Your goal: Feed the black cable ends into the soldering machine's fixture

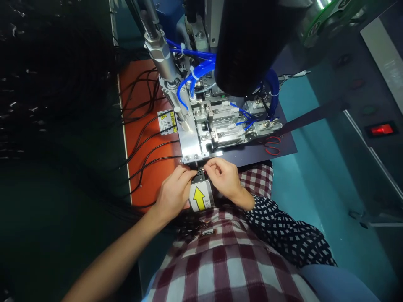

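Note:
My left hand (174, 191) and my right hand (224, 176) meet at the front edge of a metal fixture (201, 134), fingertips pinched on a small black connector (198, 173). The part is mostly hidden by my fingers. Just below it is a white label with a yellow arrow (199, 197). My left forearm is bare; my right arm wears a dotted sleeve (283, 235).
Several black cables (147, 142) run across an orange mat (138, 126) left of the fixture. Blue air hoses (195, 75) and a cylinder (160, 46) rise behind it. Red-handled scissors (273, 145) lie at right. A red lit switch (381, 129) sits on the right panel.

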`<state>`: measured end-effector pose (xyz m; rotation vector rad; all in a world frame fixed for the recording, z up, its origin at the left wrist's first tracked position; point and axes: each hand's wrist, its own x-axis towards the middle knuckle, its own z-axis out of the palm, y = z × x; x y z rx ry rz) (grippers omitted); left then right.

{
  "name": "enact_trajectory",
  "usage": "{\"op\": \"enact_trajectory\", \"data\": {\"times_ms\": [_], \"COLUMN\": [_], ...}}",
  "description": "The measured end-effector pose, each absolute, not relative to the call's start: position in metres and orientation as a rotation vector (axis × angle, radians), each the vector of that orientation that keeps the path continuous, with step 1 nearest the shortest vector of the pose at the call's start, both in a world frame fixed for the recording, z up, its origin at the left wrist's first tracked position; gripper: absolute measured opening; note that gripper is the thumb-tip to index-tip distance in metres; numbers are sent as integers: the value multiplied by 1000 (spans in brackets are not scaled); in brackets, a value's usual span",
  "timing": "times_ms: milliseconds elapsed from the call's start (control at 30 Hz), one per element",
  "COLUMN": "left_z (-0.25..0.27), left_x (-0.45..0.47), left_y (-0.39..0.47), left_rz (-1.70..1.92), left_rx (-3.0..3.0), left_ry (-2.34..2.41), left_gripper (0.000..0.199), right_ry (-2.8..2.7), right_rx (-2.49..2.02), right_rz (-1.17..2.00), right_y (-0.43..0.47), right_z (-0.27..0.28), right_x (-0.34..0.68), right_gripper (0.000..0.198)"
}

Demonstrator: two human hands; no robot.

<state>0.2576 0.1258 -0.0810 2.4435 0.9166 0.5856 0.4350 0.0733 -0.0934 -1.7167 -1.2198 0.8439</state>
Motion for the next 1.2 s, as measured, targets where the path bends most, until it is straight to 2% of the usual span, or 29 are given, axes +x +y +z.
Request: {"op": "enact_trajectory", "data": {"times_ms": [167,267,567,767,833,1000,1100,1200], "left_z": [-78,-77,-78,-80,-80,-77,-72,-68], "left_x": [256,256,256,256,255,255,256,258], "left_y": [128,129,129,128,128,129,126,120], "left_rz": [599,611,562,567,562,540,471,355], "left_rx": [2429,2424,2462,2492,2499,2569,2747,2827], "left_ry": [837,824,850,852,854,856,916,946], "left_gripper": [26,26,26,27,27,26,28,32], "right_ry": [-840,-737,-963,-1254,-1207,-871,-811,-772], "right_rx": [-1569,-1540,-1684,-1827,-1788,-1434,-1380,-1400], "right_rz": [1257,1348,1088,738,851,1455,1519,1437], "right_y": [77,75,54,59,62,75,78,75], "right_z": [-108,-114,-102,-88,-89,-100,-104,-106], "right_x": [438,441,428,432,436,450,456,455], "right_gripper": [19,21,18,13,13,19,21,24]}}
